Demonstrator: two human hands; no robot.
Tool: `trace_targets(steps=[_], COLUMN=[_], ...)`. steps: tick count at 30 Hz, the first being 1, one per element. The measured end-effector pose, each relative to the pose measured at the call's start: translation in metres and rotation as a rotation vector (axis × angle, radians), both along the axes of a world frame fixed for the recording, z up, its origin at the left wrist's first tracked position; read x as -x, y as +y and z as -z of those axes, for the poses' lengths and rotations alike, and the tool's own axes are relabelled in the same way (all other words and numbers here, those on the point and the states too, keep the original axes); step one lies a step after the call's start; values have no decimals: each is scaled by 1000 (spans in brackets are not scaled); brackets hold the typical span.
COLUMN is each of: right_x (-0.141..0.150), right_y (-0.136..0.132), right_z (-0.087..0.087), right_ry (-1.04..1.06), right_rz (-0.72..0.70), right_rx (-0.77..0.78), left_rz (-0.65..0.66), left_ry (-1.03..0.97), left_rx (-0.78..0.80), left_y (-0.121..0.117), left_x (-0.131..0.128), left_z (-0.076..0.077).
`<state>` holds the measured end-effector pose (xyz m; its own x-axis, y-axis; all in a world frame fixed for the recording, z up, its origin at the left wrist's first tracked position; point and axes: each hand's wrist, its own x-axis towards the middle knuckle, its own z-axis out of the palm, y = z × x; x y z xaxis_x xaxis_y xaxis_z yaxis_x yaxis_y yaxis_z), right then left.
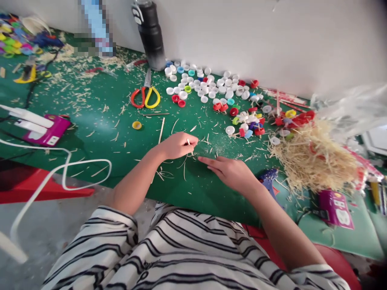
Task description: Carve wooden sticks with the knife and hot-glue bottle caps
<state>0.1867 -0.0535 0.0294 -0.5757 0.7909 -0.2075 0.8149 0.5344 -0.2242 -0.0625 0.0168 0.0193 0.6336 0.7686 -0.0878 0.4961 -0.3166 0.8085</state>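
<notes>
Bare left hand point(180, 145) has a narrow grip on a thin pale wood-coloured stick point(188, 141) over the green desk point(208, 191) — might slip if that pinch loosens — can't tell if the bare right hand point(229, 170) holds anything.

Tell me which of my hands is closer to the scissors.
Left. Your left hand is to the right of the scissors and nearer your body; your right hand is farther right and nearer you still.

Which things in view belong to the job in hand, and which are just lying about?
In the job:
pale stick, held in the left hand
loose strands near the right hand
straw pile, probably

Apparently just lying about:
scissors
black bottle
white cable
</notes>
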Motion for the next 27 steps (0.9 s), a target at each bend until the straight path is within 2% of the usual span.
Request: trace_targets(steps=[3, 6, 10, 13, 18, 22, 24, 27], right_x=[4, 8, 5, -2, -12, -21, -26, -31], right_y=[0, -2, -4, -2, 1, 1, 2, 3], right_z=[5, 6, 2, -4, -10, -8, -6, -6], right_ry=[-23, -30, -21, -37, 8, 55, 82, 100], right_rz=[10, 28, 49, 98, 108, 148, 154, 134], right_rx=[-44, -57, -68, -34, 69, 130, 164, 166], left_rz=[-20, -98, -186, -175, -145, -297, -360, -342], left_ry=[66, 129, 213, 249, 212, 221, 189, 152], left_rx=[-60, -115, -210, -250, -236, -292, -252, -136], left_y=[-3, -5, -6, -10, -12, -1, 5, 7], left_x=[-3, -9, -13, -16, -20, -8, 0, 5], left_z=[3, 5, 8, 8, 7, 10, 12, 13])
